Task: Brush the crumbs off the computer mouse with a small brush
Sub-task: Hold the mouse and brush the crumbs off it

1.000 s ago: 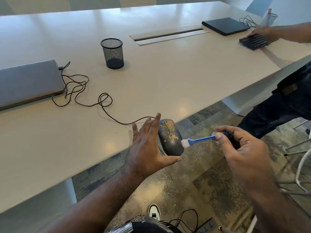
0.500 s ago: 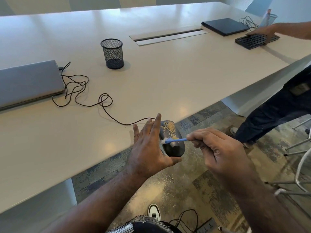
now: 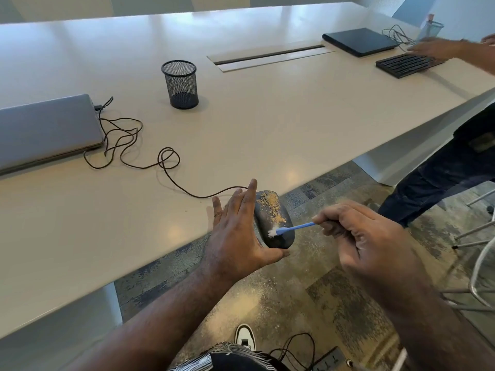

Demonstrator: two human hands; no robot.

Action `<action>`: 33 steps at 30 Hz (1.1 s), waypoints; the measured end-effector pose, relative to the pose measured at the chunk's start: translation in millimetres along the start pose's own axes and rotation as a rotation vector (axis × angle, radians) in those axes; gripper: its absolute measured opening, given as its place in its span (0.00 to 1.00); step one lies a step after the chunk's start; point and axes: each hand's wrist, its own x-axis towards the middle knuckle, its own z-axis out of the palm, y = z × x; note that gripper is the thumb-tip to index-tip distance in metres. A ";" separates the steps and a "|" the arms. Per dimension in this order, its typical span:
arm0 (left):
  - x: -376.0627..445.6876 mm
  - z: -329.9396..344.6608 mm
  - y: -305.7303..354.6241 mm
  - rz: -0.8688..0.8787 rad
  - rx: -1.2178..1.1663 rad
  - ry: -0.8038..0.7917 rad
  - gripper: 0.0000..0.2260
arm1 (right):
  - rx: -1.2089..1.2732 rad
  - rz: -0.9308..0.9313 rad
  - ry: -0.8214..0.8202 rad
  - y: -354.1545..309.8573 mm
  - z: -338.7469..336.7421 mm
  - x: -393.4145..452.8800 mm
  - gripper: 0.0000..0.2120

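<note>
the computer mouse (image 3: 273,223) is held just past the near edge of the table (image 3: 267,124), out over the carpet, tipped so its top faces right. the left hand (image 3: 238,236) cradles it from the left side and underneath, fingers stretched almost flat along its flank and the thumb hooked under the near end. the right hand (image 3: 359,236) pinches the blue handle of the small brush (image 3: 292,228) between thumb and fingertips, the other fingers curled in; the white bristles rest on the mouse's near half. tan crumbs (image 3: 273,207) lie thick over the far half, around the wheel seam, so most of the job looks undone.

the mouse is likely light, hard and smooth-shelled, so an open-palm hold could let it slide; gripping its two sides would seem steadier. the crumbs look dry and loose and should come away with light strokes, though some may lodge in the seam. the brush seems thin and a little springy, best held near the middle of the handle.

the mouse cable (image 3: 166,162) trails left in loops to a closed grey laptop (image 3: 45,129) and may tug if the mouse is turned. a mesh pen cup (image 3: 180,84) stands well apart on the far side. far right, another person's hand (image 3: 434,49) rests by a black keyboard (image 3: 404,64) near a dark laptop (image 3: 359,41). nothing blocks the brush's path.
</note>
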 end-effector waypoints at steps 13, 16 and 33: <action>-1.0 -1.6 -0.7 0.006 -0.003 0.003 0.62 | -0.015 0.072 0.065 5.0 -1.9 -3.7 0.09; -1.7 -2.9 -1.1 0.006 0.004 0.012 0.61 | 0.029 0.152 0.141 6.4 -9.8 -3.1 0.09; -0.5 -2.9 -1.8 -0.006 0.005 -0.009 0.62 | 0.261 0.431 0.173 8.2 -9.5 -10.0 0.07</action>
